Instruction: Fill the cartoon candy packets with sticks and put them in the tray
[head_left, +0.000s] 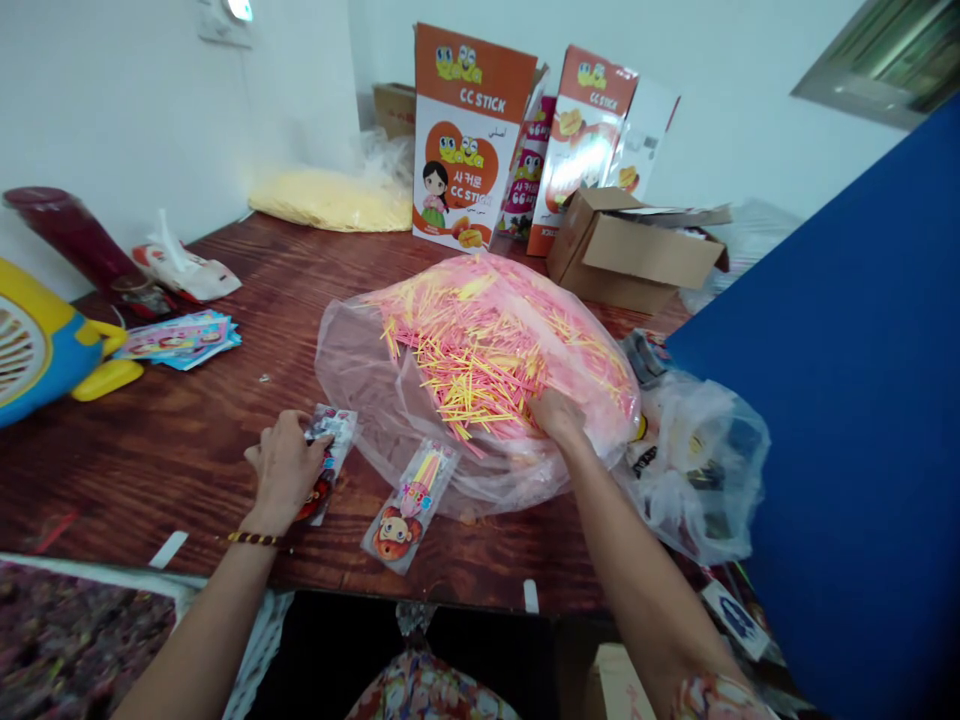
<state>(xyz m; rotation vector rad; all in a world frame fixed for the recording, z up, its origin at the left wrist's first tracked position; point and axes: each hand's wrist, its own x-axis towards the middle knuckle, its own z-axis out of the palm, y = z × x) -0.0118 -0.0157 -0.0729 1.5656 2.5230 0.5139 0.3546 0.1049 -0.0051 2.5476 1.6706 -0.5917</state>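
Observation:
A large clear plastic bag (pixel 341 350) lies open on the table, heaped with thin pink and yellow sticks (pixel 480 385). My right hand (pixel 559 412) reaches into its right side; the fingers are hidden among the sticks and plastic. My left hand (pixel 285 460), with a beaded bracelet at the wrist, is closed on a small printed packet (pixel 339 435) lying on the table, its fingers bent over the left edge. Between the hands, partly against the bag's front edge, rests a second packet (pixel 409 510) showing a cartoon girl and a picture of sticks.
Orange and white cartons (pixel 457 140) and an opened brown box (pixel 637 260) stand at the back. A blue panel (pixel 847 400) and a plastic bag of items (pixel 694 460) are on the right. At left are a yellow-blue fan (pixel 45 345), colourful sachets (pixel 180 340) and tissues (pixel 187 270).

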